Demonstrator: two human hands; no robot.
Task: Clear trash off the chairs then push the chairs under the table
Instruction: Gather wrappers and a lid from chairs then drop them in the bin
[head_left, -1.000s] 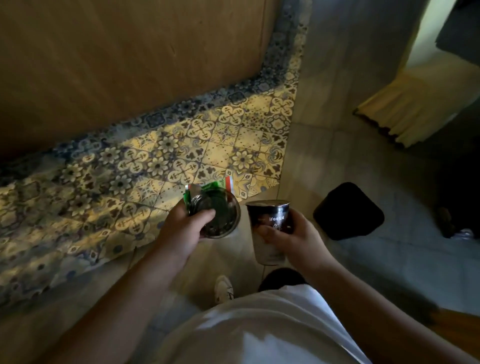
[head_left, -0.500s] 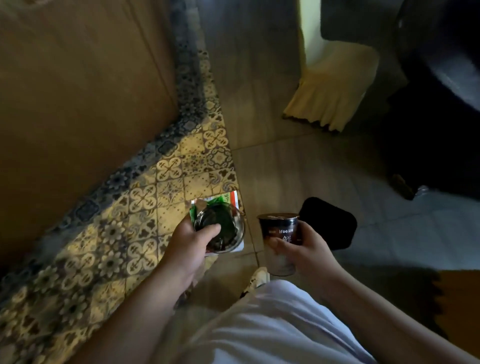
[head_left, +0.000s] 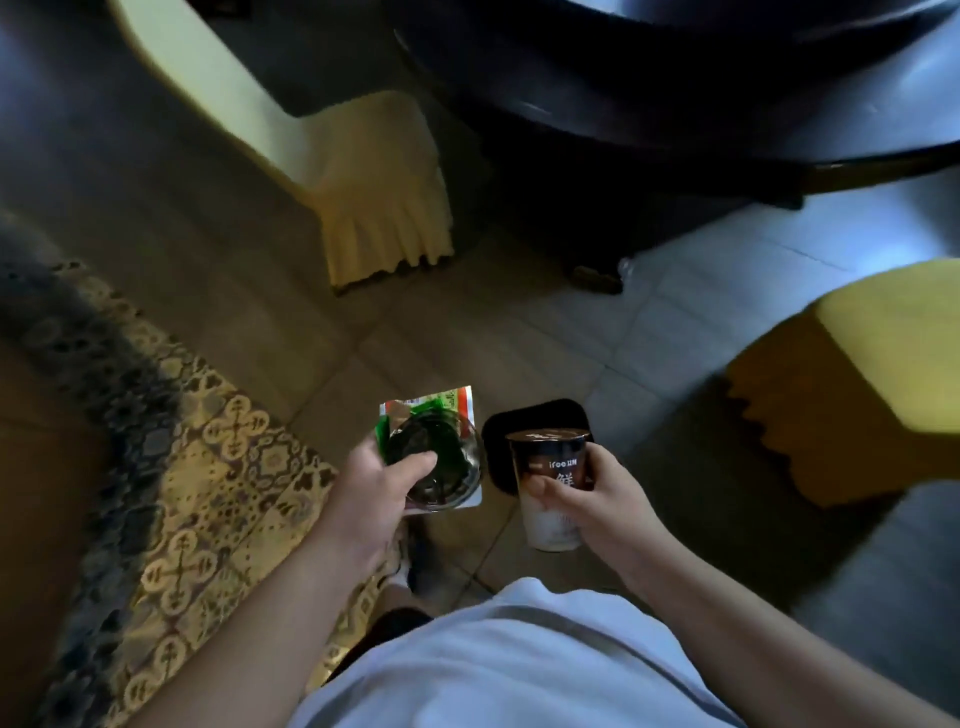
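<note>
My left hand (head_left: 376, 491) grips a clear plastic lid together with a green and white wrapper (head_left: 441, 447). My right hand (head_left: 592, 501) holds a dark paper cup (head_left: 550, 478) upright, its sealed top facing up. Both are at chest height in the lower middle of the view. A chair with a yellow skirted cover (head_left: 374, 192) stands at the upper left, beside the dark round table (head_left: 727, 104). A second yellow-covered chair (head_left: 857, 384) sits at the right.
A black bin (head_left: 540, 418) stands on the tiled floor just beyond my hands, partly hidden by the cup. A patterned yellow and blue floor strip (head_left: 171, 478) runs along the left. My shoe (head_left: 410, 561) shows below my hands.
The view has swung to the right: the wooden wall has left the frame and the table and both chairs have come in. My hands keep the same trash, still near the black bin.
</note>
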